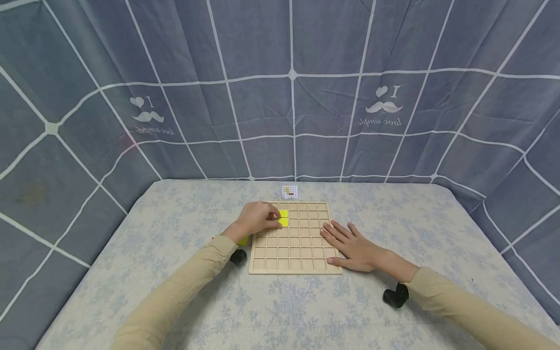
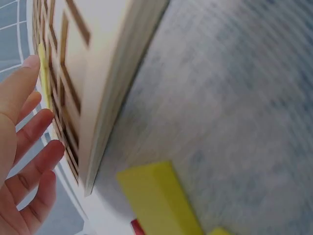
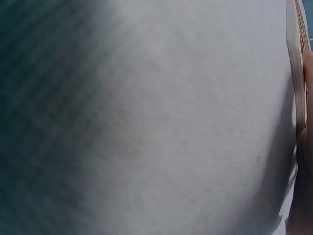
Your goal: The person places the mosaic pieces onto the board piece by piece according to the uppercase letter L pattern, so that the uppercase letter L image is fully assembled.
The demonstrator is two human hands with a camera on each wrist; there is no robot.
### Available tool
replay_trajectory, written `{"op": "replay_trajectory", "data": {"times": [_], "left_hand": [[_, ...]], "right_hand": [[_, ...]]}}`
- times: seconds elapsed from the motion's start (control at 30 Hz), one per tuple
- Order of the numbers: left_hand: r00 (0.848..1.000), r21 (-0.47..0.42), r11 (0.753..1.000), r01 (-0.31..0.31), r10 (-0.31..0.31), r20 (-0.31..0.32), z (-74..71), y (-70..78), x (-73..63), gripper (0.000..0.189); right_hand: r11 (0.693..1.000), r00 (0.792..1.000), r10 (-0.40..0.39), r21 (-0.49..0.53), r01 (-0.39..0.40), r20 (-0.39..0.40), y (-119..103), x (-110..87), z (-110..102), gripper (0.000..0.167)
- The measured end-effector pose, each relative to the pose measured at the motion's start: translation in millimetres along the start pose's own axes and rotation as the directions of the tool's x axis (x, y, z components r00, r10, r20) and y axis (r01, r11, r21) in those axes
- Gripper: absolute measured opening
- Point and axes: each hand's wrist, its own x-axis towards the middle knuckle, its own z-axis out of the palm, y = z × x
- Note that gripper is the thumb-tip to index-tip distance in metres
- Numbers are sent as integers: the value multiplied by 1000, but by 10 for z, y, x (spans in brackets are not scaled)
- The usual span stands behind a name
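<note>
A wooden grid board (image 1: 295, 265) lies on the table, with two yellow squares (image 1: 283, 218) side by side in cells of its upper left part. My left hand (image 1: 258, 217) reaches over the board's left edge; its thumb and a fingertip touch or nearly touch the yellow squares' left side. In the left wrist view the yellow piece (image 2: 45, 78) lies low in the grid at the thumb tip, and the other fingers are loosely spread. My right hand (image 1: 356, 249) rests with extended fingers on the board's right edge, holding nothing.
By my left wrist lie a yellow block (image 2: 156, 196) and a red piece (image 2: 137, 226), partly out of view. Behind the board is a small card (image 1: 289, 191) with a printed coloured grid. A blue curtain (image 1: 328, 107) surrounds the patterned tablecloth (image 1: 280, 311).
</note>
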Motion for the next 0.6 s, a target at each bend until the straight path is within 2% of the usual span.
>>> {"op": "replay_trajectory", "data": {"times": [0.13,0.27,0.43,0.6], "left_hand": [[999,-33,998,48,-47,15,-112,0,-49,17],[996,-47,995,91,-90,23,-243,-13,-121,19],[992,-68,990,124,-122,27,-379,-70,-258,21],[988,-107,982,155,-154,15,-447,-137,-430,22]], "right_hand": [[1000,1000,3,6,-3,-1,2,0,7,76],[1000,1000,-3,18,3,-9,3,-1,12,76],[1000,1000,-14,9,14,-12,-15,-11,-9,75],[1000,1000,-9,10,9,-5,-29,-16,-25,75]]}}
